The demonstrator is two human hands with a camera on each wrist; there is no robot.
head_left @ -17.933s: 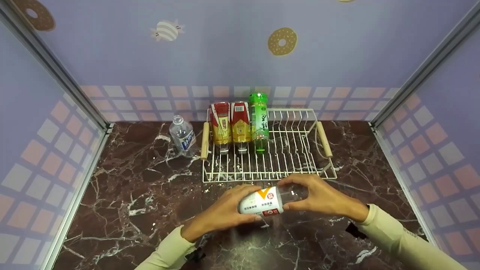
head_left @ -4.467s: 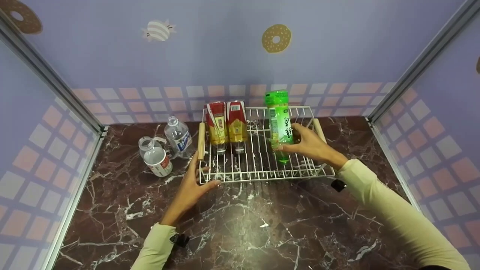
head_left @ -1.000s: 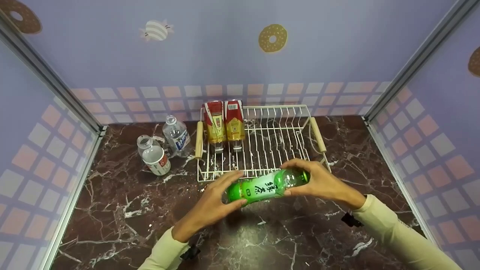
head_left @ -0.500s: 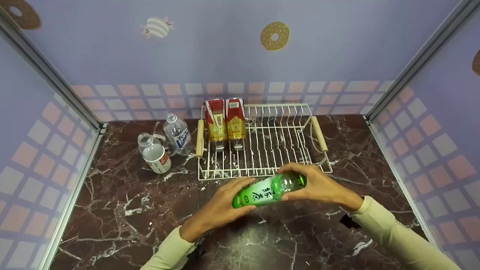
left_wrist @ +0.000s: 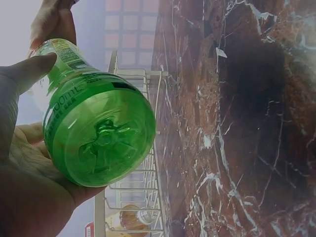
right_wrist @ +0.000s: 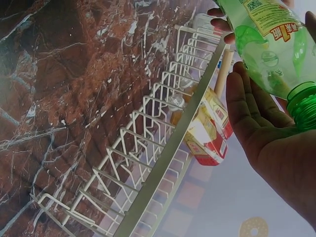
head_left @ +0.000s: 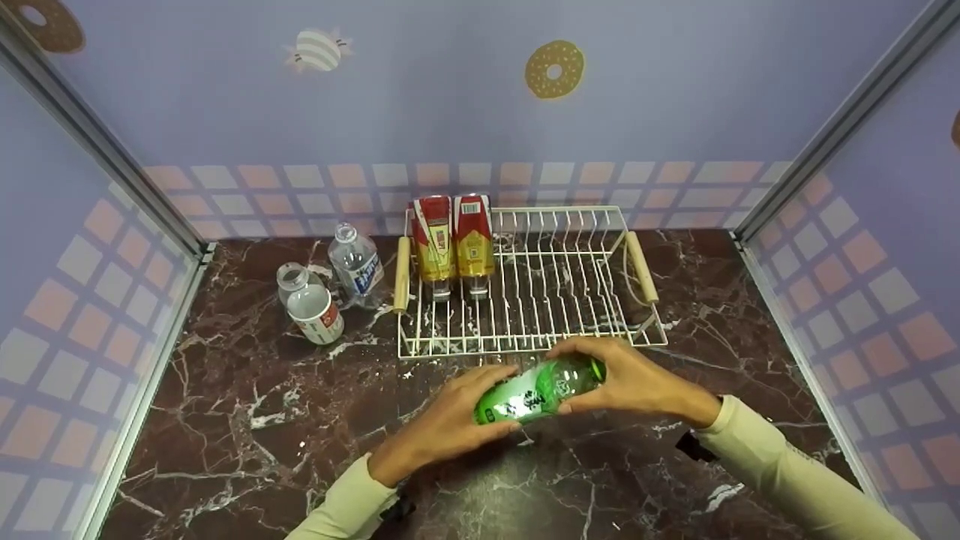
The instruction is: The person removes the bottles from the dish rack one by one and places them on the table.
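Observation:
Both hands hold a green plastic bottle sideways, just in front of the rack in the head view. My left hand grips its base end, thumb on the near side and fingers on the far side. The ridged base faces the left wrist camera. My right hand has thumb and fingers round the neck end, where the shoulder is clear green. In the right wrist view the neck lies over the right palm. The bottle's label is white with dark characters; part of it is hidden by the left hand.
Behind the hands stands a white wire rack with wooden handles. Two red-and-yellow bottles lean neck-down in its left part. On the marble-patterned table, left of the rack, stand a clear blue-label bottle and a clear white-label bottle.
The white-label bottle, earlier in both hands, now stands at left. The green bottle left the rack in the right hand; the left hand took its base. Lately it has shifted slightly nearer and rolled.

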